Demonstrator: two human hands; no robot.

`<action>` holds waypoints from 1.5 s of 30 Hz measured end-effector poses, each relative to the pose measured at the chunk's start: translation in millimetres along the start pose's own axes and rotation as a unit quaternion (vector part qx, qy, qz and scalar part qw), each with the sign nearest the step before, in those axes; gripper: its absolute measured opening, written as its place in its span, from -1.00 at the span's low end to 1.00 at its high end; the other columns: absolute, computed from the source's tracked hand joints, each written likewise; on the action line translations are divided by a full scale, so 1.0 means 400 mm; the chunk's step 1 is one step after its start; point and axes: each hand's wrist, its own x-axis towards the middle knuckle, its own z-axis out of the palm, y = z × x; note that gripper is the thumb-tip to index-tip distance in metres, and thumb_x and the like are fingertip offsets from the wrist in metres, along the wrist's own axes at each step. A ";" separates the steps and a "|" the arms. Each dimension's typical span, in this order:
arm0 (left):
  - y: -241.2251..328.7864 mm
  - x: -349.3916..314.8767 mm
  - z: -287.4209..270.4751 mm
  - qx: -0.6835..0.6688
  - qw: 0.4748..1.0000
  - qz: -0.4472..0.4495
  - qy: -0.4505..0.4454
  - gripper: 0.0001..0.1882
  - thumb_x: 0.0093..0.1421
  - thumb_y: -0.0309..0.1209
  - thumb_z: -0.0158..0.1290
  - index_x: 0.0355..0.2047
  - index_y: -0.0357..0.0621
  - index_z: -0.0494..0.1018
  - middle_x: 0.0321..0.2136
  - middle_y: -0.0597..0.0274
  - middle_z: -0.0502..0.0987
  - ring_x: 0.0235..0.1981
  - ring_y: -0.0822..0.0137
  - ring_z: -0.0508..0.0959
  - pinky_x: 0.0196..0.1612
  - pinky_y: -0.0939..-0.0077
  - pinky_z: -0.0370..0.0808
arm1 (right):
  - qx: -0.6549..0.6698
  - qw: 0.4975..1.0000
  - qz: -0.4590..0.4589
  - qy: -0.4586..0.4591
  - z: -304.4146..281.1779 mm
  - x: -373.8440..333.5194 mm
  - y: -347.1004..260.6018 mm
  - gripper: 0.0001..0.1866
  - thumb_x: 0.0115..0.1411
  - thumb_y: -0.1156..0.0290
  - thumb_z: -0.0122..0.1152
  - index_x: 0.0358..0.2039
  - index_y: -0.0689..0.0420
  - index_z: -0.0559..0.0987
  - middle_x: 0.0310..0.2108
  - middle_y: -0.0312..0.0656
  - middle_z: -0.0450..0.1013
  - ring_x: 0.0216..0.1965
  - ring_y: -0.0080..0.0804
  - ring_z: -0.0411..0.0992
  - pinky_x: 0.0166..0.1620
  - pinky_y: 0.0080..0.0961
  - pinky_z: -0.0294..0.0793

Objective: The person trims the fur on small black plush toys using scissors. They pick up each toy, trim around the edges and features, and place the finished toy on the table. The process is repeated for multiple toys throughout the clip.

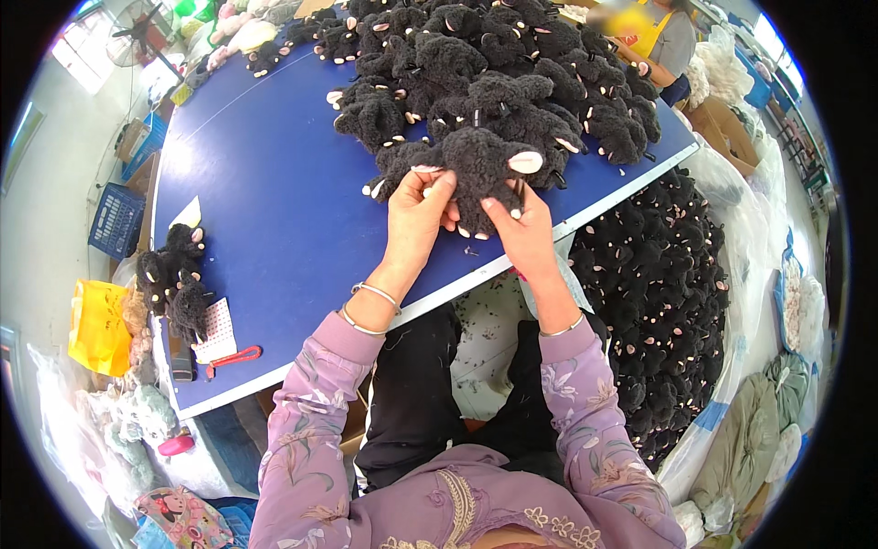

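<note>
Between my two hands is a fluffy black plush animal (477, 174) with pink-lined ears and pale feet, held up at the near edge of the blue table (274, 201). My left hand (419, 215) is closed on its left side, thumb and fingers pinching near an ear and a foot. On the other side, my right hand (523, 229) grips its lower right part, with the thumb in front. Directly behind it rises a heap of similar black plush animals (448, 59), and one of them (398, 165) lies close to my left hand.
A large bag of black plush animals (654, 311) stands right of the table. At the table's left lie several more plush animals (174, 274), a printed sheet (216, 331) and a red-handled tool (236, 359). Another person (654, 41) is at the far right. A blue crate (117, 220) stands left.
</note>
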 end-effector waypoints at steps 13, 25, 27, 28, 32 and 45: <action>0.006 -0.022 0.014 0.129 0.989 0.051 -0.050 -0.86 0.21 -0.45 0.09 -0.27 -0.27 0.49 -0.62 0.41 0.42 -0.70 0.64 0.34 -0.65 0.72 0.27 | 0.177 0.979 0.036 0.097 -0.029 0.007 0.038 -0.86 0.21 0.44 0.17 -0.27 0.24 0.51 -0.40 -0.41 0.41 -0.37 -0.70 0.32 -0.28 -0.68 0.36; -0.001 -0.013 0.012 0.088 0.992 0.043 -0.077 -0.75 0.28 -0.40 0.00 -0.07 -0.23 0.41 -0.55 0.43 0.41 -0.64 0.63 0.31 -0.58 0.71 0.27 | 0.259 0.952 0.159 0.029 -0.066 0.010 0.001 -0.85 0.21 0.39 0.16 -0.45 0.13 0.44 -0.63 -0.36 0.34 -0.73 -0.70 0.17 -0.67 -0.69 0.10; 0.008 -0.019 0.024 0.114 0.990 -0.006 -0.086 -0.71 0.22 -0.42 0.06 -0.07 -0.25 0.40 -0.47 0.43 0.45 -0.55 0.65 0.36 -0.53 0.74 0.30 | 0.255 0.957 0.136 0.013 -0.069 0.010 0.020 -0.87 0.20 0.40 0.16 -0.44 0.14 0.45 -0.62 -0.35 0.35 -0.73 -0.70 0.17 -0.67 -0.69 0.09; 0.014 -0.024 0.026 0.129 0.987 -0.030 -0.087 -0.69 0.20 -0.42 0.10 -0.07 -0.26 0.40 -0.43 0.43 0.47 -0.51 0.66 0.39 -0.51 0.75 0.31 | 0.246 0.959 0.140 0.004 -0.069 0.010 0.021 -0.89 0.20 0.41 0.15 -0.42 0.15 0.46 -0.62 -0.34 0.35 -0.73 -0.70 0.17 -0.67 -0.69 0.10; -0.010 -0.011 0.011 0.155 0.982 -0.040 -0.101 -0.71 0.16 -0.41 0.16 -0.16 -0.28 0.39 -0.54 0.39 0.47 -0.60 0.63 0.40 -0.56 0.70 0.34 | 0.222 0.961 0.162 -0.032 -0.077 0.012 0.017 -0.91 0.20 0.45 0.11 -0.31 0.18 0.47 -0.61 -0.33 0.35 -0.72 -0.69 0.17 -0.66 -0.68 0.11; 0.018 -0.045 0.022 0.150 0.946 -0.150 -0.244 -0.64 0.32 -0.21 -0.09 -0.46 -0.25 0.44 -0.68 0.24 0.47 -0.76 0.54 0.34 -0.69 0.69 0.23 | 0.253 0.959 0.099 0.078 -0.059 0.012 0.025 -0.83 0.24 0.43 0.08 -0.22 0.24 0.51 -0.53 -0.29 0.39 -0.70 -0.70 0.17 -0.65 -0.70 0.11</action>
